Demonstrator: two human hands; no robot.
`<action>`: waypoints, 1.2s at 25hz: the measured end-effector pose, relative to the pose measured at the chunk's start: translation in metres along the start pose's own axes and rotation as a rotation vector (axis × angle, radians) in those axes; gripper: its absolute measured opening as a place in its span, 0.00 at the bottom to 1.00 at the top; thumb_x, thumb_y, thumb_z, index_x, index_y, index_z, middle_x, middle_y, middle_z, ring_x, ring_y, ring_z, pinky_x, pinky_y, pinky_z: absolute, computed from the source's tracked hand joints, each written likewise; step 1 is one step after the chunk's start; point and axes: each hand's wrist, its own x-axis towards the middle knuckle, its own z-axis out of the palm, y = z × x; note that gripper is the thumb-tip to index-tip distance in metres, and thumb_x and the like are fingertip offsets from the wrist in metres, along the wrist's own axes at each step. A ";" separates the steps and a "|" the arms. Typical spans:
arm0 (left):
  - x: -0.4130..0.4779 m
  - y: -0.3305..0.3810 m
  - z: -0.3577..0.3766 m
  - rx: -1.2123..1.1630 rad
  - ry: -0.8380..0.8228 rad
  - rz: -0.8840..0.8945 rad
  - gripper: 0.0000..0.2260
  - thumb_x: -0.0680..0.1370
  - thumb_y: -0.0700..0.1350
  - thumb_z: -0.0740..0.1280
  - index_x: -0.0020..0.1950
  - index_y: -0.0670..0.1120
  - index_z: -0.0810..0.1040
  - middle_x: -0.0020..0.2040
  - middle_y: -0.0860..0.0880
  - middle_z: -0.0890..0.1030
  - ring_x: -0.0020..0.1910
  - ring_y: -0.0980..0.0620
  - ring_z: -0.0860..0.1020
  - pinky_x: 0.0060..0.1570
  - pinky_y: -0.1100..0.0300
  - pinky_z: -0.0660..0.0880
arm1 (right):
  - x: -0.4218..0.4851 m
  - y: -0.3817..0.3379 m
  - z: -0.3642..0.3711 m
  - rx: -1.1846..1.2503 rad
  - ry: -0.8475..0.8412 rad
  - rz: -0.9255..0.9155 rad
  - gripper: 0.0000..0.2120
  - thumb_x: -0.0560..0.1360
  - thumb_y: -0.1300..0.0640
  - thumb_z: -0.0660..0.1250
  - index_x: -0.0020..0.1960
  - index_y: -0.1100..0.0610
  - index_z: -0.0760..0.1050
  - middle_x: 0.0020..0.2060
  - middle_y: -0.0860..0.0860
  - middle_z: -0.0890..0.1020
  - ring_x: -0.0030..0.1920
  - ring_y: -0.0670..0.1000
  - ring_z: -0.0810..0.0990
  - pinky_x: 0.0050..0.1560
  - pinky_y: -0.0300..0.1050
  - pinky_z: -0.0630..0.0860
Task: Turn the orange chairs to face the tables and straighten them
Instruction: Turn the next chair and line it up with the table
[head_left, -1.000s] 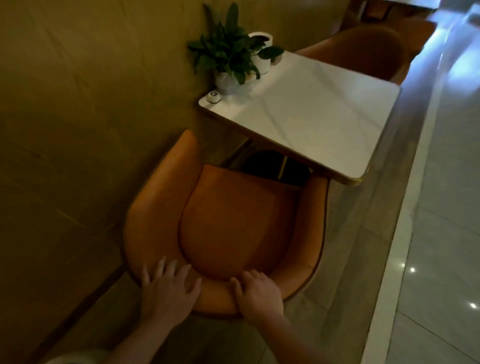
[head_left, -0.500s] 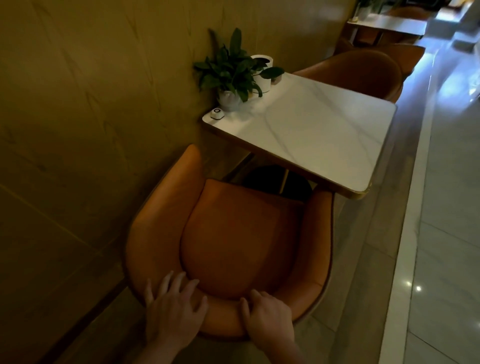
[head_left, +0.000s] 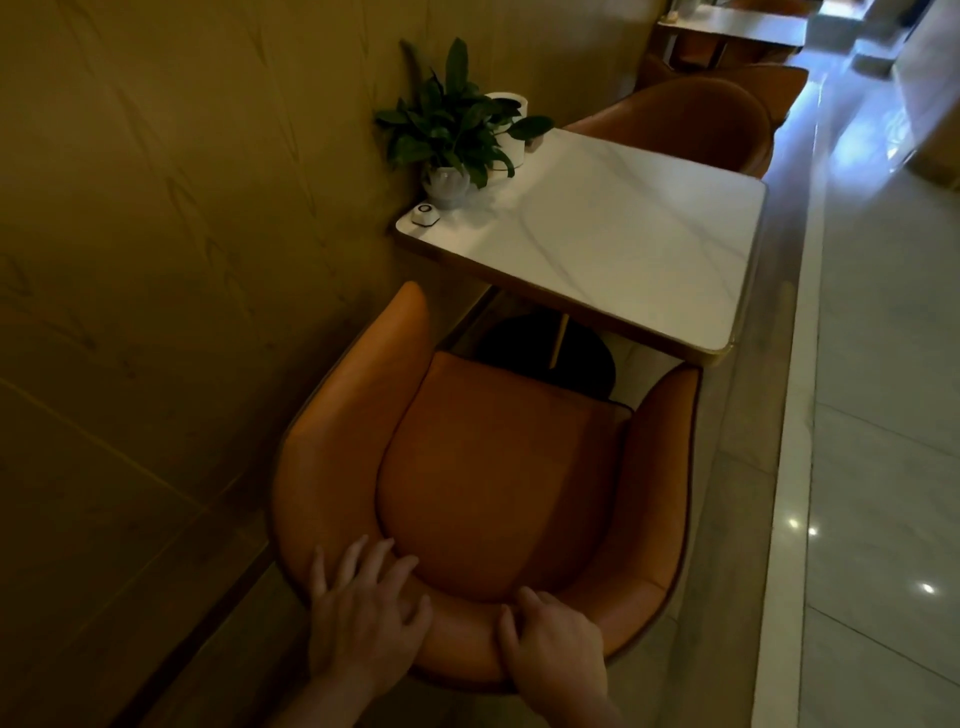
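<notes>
Left hand (head_left: 363, 623), right hand (head_left: 556, 649) atop orange chair (head_left: 493, 467)

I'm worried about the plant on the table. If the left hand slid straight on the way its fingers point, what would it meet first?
Most likely the seat cushion: the left hand lies flat on the backrest, fingers aimed at it. The plant sits far beyond.

Orange chair (head_left: 483, 467): smooth leather-like upholstery. Table (head_left: 613, 244): glossy marble-look top. Floor (head_left: 883, 467): polished tile.
</notes>
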 end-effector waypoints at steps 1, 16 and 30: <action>0.000 0.000 -0.001 -0.008 -0.002 0.001 0.21 0.68 0.63 0.60 0.53 0.58 0.85 0.60 0.51 0.83 0.64 0.44 0.78 0.67 0.30 0.62 | 0.000 0.001 0.000 0.004 0.004 0.004 0.17 0.75 0.36 0.50 0.45 0.46 0.69 0.39 0.44 0.75 0.41 0.45 0.77 0.37 0.44 0.69; 0.069 -0.020 -0.011 0.131 -0.023 -0.041 0.26 0.72 0.67 0.56 0.66 0.62 0.78 0.71 0.54 0.76 0.73 0.49 0.69 0.75 0.38 0.49 | 0.062 -0.019 0.005 0.018 0.113 0.009 0.17 0.74 0.36 0.49 0.41 0.46 0.68 0.38 0.43 0.73 0.37 0.44 0.73 0.34 0.40 0.69; 0.088 -0.030 -0.001 0.049 -0.012 0.031 0.20 0.67 0.63 0.62 0.52 0.61 0.85 0.58 0.52 0.83 0.61 0.46 0.79 0.67 0.30 0.60 | 0.074 -0.030 0.001 0.010 0.105 0.125 0.19 0.72 0.35 0.50 0.45 0.46 0.72 0.41 0.42 0.75 0.42 0.43 0.75 0.39 0.41 0.71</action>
